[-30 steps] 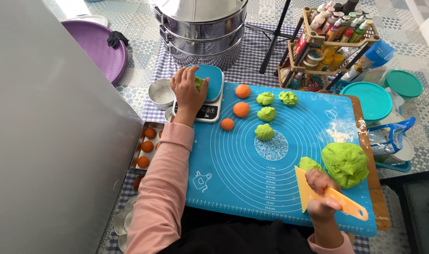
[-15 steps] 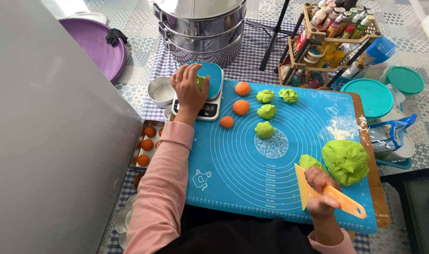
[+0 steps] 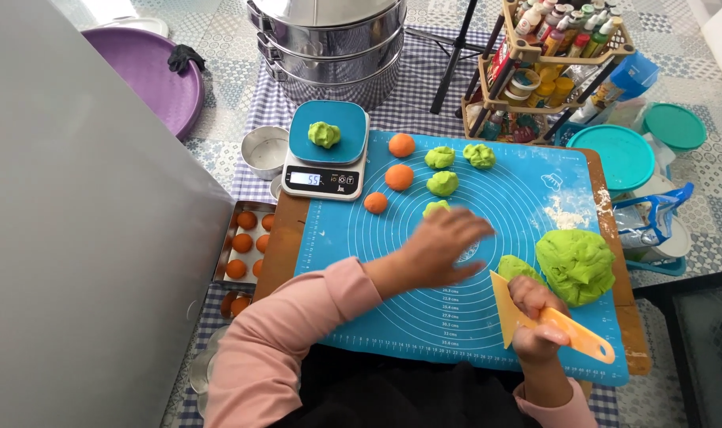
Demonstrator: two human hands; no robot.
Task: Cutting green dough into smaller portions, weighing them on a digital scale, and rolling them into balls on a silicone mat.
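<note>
Head view: left hand [image 3: 444,250] spread, empty (blurred) over blue mat [image 3: 527,182]; right hand [image 3: 535,321] grip pinching yellow scraper [image 3: 555,325] beside green dough [image 3: 576,264].

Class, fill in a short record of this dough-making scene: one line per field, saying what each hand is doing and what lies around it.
Left hand: open, blurred, above blue mat
Right hand: grips yellow scraper
Scale: carries one green dough piece
Big green dough: on mat, beside scraper
Orange balls: three on mat
Tray: more orange balls, left of mat
</note>
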